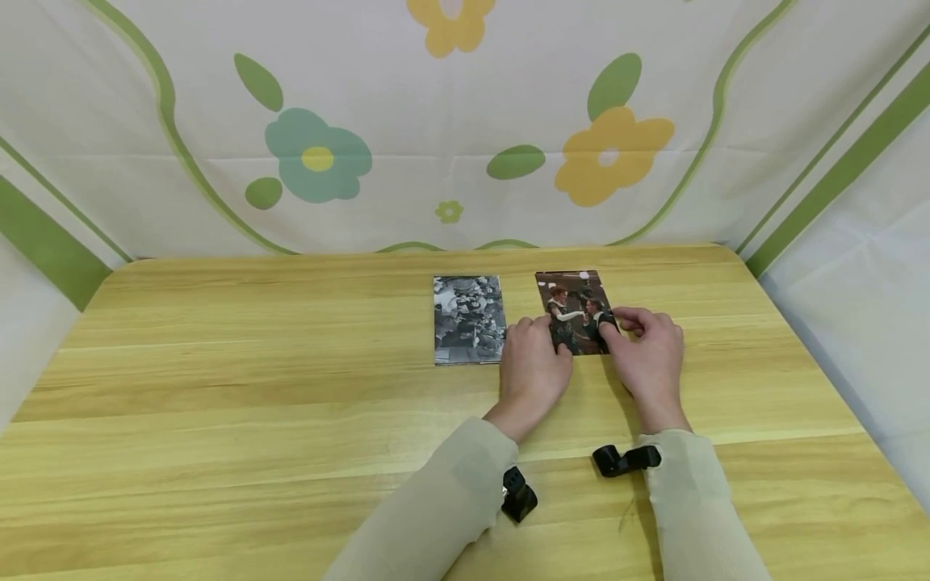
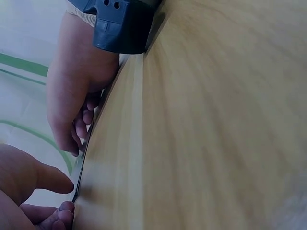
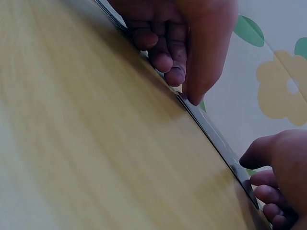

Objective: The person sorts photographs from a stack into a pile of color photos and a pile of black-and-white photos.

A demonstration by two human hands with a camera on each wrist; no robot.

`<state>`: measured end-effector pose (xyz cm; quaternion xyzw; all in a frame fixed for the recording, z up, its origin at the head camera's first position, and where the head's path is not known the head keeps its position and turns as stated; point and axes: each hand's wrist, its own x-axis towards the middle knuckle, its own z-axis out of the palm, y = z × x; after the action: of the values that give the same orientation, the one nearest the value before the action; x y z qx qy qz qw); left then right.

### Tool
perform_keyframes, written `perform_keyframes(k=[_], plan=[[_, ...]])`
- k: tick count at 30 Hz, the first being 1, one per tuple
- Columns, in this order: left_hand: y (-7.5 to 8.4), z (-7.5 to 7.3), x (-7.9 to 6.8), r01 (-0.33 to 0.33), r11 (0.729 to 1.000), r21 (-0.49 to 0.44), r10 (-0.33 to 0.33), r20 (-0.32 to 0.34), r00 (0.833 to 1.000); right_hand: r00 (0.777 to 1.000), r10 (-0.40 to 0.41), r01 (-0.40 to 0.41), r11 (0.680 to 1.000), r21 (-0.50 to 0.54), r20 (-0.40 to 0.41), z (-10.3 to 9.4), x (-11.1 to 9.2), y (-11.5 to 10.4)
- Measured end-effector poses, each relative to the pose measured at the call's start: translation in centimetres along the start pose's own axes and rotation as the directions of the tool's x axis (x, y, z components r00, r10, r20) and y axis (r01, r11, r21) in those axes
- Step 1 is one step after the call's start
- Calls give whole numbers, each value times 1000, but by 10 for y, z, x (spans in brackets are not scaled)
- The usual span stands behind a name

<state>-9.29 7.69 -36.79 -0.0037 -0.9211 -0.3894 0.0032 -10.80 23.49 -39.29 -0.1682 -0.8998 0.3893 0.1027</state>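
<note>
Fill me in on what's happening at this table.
A person is handling a colour picture on the wooden table with both hands. The right hand has its thumb over the right edge and fingers beside it; the left hand is at the left side, its thumb by the near edge. A black-and-white picture lies flat to the left, partly behind the left hand in the head view.

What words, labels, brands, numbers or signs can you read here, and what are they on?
None can be read in any view.
Colour photo: people pictured, no legible text.
Black-and-white photo: detail too small to make out any lettering.
Cloth backdrop: flowers and leaves, no writing.
Black wrist devices: no readable marking.
</note>
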Motion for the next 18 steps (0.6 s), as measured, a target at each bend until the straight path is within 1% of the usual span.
perform_keyframes(k=[3,6,8,11,15,18], plan=[[-1,-2,-2,-4,1000,-30,4,-11,1000,1000,18,-18,999,34,-13,0,-1,-2],[-1,-7,-7,-23,998,-50,22,-13,1000,998,47,-45,997,66,-29,0,-2,-3],[-2,-12,-10,-39,996,-76,38,-10,999,997,71,-68,994,89,-31,-1,-2,-5],[-6,-23,-14,-62,987,-145,60,-19,998,995,99,-95,989,112,-30,-3,-3,-10],[-15,-40,-14,-75,970,-232,66,-46,997,994,111,-112,982,152,11,-5,-7,-22],[-24,-57,-16,-77,955,-286,58,-74,996,993,97,-110,974,199,74,-5,-14,-33]])
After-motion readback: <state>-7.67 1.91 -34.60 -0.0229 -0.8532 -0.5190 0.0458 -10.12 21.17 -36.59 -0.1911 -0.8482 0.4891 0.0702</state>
